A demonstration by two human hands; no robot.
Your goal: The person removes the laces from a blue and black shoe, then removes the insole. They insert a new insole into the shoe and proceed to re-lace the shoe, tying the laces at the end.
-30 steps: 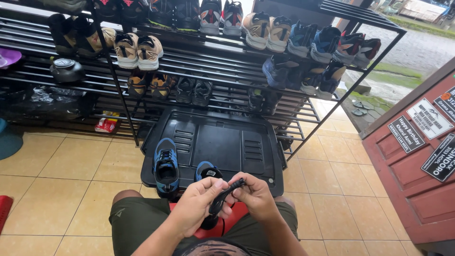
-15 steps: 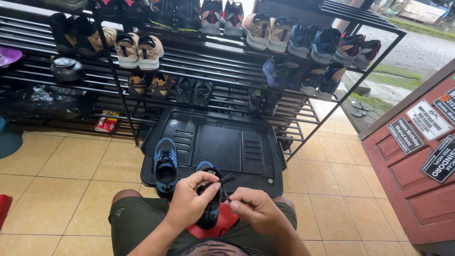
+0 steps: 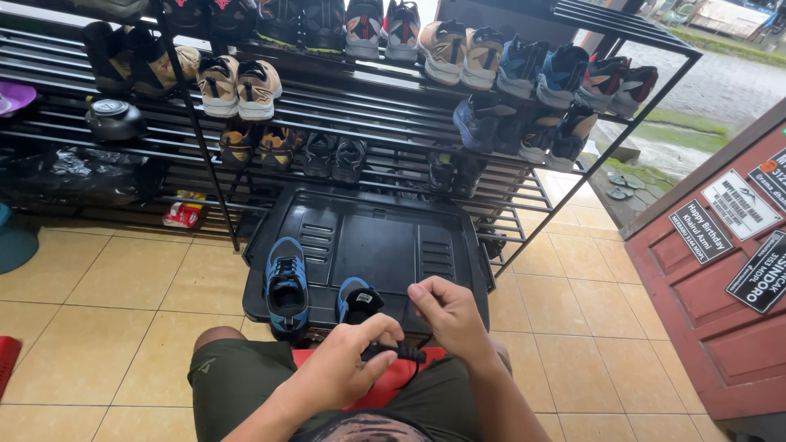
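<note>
Hands (image 3: 393, 344) | both curled over lap | pinching black shoelace (image 3: 395, 353), apparently | blue shoe (image 3: 357, 301) beneath

Tiled floor (image 3: 123, 278) carrying a black plastic tray (image 3: 368, 245) directly in front of a black metal shoe rack (image 3: 344, 106); on the tray's near edge, a blue shoe (image 3: 287, 285); left of tray, a red packet (image 3: 184, 214).

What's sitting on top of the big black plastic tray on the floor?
On the black plastic tray stands one blue-and-black sneaker. A second blue sneaker is half hidden by the left hand.
</note>
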